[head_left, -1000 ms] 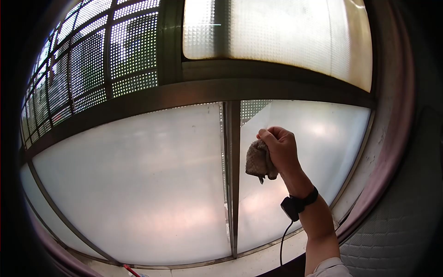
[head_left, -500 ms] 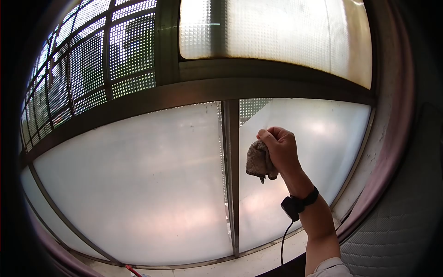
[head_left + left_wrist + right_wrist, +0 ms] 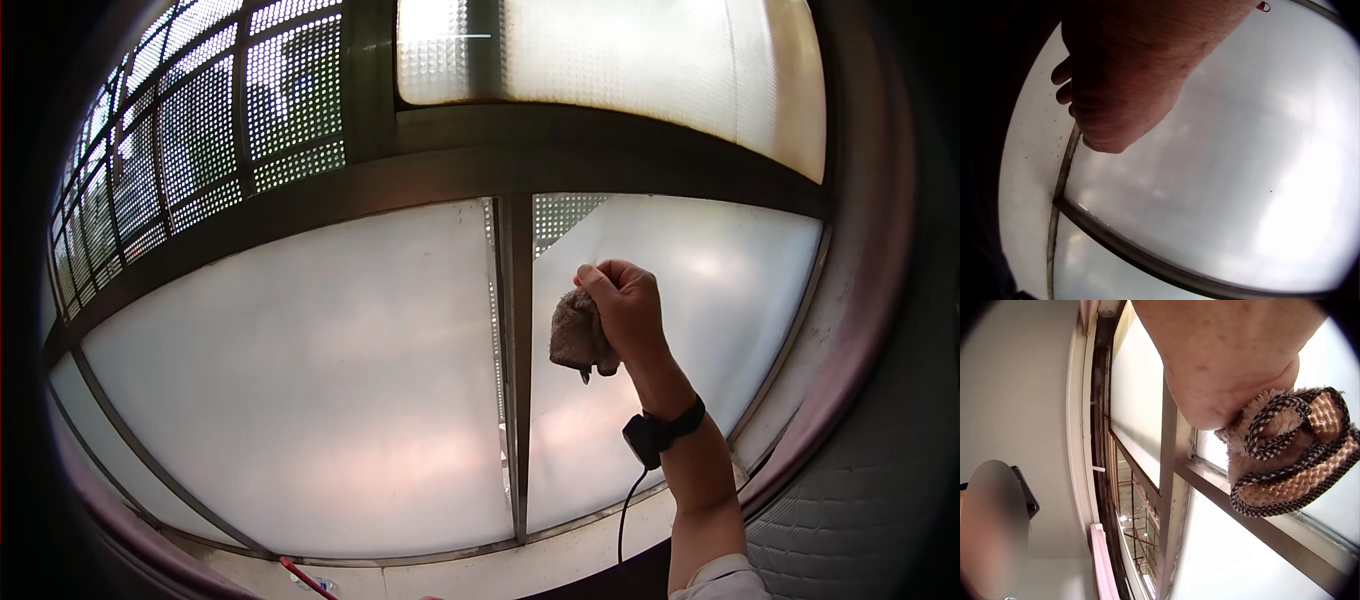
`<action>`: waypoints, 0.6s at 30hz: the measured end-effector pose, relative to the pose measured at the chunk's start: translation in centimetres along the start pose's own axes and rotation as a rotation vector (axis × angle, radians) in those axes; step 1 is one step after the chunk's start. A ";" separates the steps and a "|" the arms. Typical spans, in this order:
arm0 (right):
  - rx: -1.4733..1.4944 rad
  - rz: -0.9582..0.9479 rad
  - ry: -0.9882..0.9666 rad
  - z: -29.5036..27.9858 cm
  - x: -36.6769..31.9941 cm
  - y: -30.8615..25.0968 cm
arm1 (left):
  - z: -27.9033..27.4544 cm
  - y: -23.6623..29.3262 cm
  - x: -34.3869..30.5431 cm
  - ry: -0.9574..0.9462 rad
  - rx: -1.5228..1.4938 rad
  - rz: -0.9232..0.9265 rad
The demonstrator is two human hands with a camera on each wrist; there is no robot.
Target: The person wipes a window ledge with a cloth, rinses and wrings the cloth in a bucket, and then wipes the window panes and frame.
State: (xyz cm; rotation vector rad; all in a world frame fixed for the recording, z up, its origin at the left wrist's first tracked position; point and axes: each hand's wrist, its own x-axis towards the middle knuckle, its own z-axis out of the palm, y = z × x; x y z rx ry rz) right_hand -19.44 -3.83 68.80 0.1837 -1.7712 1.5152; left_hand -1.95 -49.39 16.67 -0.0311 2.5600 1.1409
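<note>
My right hand (image 3: 635, 312) grips a folded fluffy cleaning cloth (image 3: 577, 332) in front of the right frosted pane (image 3: 705, 330), fingers curled over its top. In the right wrist view the cloth (image 3: 1297, 487) shows a black-and-white checked trim and a loop, and hangs below the hand (image 3: 1229, 381). My left hand (image 3: 1125, 103) appears in the left wrist view over the lower window, its fingers curled and mostly hidden behind the palm. The end of a red stick (image 3: 1264, 7) shows past the forearm; I cannot tell whether this hand holds it.
A metal upright (image 3: 517, 370) divides the frosted panes, under a dark crossbar (image 3: 420, 165). The pale sill (image 3: 450, 575) runs along the bottom. A pinkish curtain (image 3: 850, 400) hangs at the right. A black cable (image 3: 624, 510) trails from the wrist camera.
The head view has shifted slightly, so the window sits a little higher and farther right. My right hand keeps its grip on the cloth at nearly the same spot before the pane.
</note>
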 end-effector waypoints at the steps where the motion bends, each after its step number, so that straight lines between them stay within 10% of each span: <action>1: 0.008 -0.017 0.017 0.2 0.0 0.0 | -0.3 1.3 -0.4 -0.006 0.004 -0.069; 18: -0.020 0.051 0.028 0.5 -0.2 -0.1 | -0.8 3.2 -2.2 0.062 -0.080 -0.173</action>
